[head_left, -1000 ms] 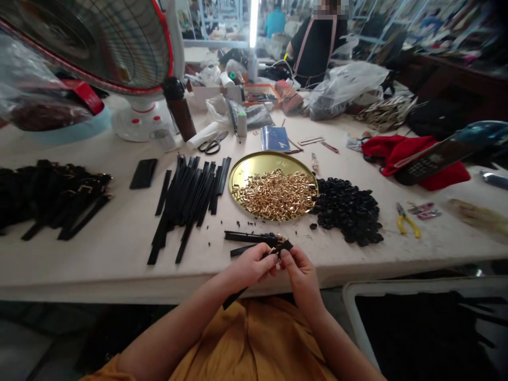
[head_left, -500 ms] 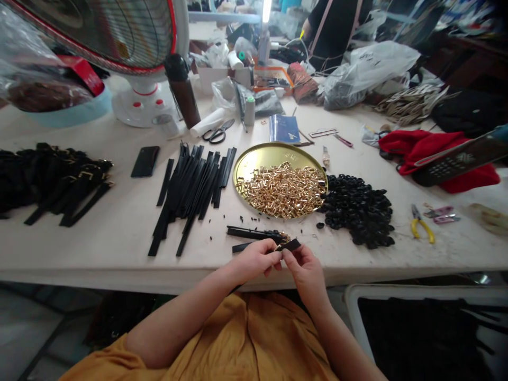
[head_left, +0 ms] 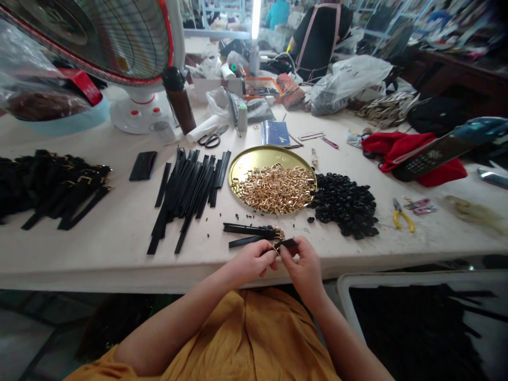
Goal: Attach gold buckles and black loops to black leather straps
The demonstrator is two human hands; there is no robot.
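My left hand and my right hand meet at the table's front edge. Both are closed, fingers pinching a black strap with a bit of gold metal, likely a buckle, between them; the fingertips hide much of it. Just beyond lie a few black straps with gold buckles at their right ends. Farther back, a gold round tray bears a heap of gold buckles. Beside it is a pile of small black loops. Several plain black straps lie left of the tray.
At left are buckled black straps, a phone and a big fan. Scissors, a bottle and a blue booklet lie behind. Yellow-handled pliers are at right, above a white bin. A person sits beyond.
The camera view has shifted slightly, so things at the right appear farther left. Both hands stay together on the strap, with the fingers slightly repositioned around its buckle end.
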